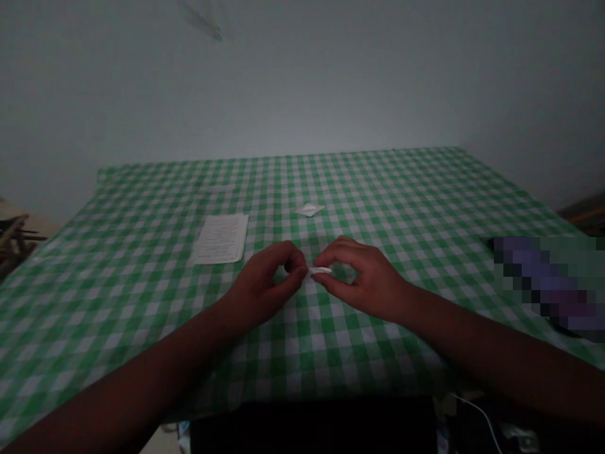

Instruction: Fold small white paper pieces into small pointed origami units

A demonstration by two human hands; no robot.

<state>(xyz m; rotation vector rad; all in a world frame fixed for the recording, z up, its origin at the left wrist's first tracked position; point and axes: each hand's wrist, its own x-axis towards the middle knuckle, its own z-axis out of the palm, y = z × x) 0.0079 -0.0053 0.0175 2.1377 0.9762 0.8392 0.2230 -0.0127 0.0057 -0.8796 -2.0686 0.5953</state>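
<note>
Between my two hands, just above the checked cloth, is a small folded piece of white paper (pixel 321 270). My left hand (pixel 276 277) pinches its left end between thumb and curled fingers. On the other side, my right hand (pixel 362 274) grips it with the thumb below and the fingers above. Only a thin white edge shows, so its full shape is hidden. Beyond the hands lies a small diamond-shaped folded paper (pixel 310 209), touched by neither hand. To the left, a stack of printed sheets (pixel 220 239) rests flat on the cloth.
A green and white checked tablecloth (pixel 401 208) covers the table, which stands against a pale wall (pixel 302 82). At the far left lies a faint pale strip (pixel 220 188). A blurred-out dark item (pixel 548 284) is at the right edge. A white cable (pixel 482 413) hangs below.
</note>
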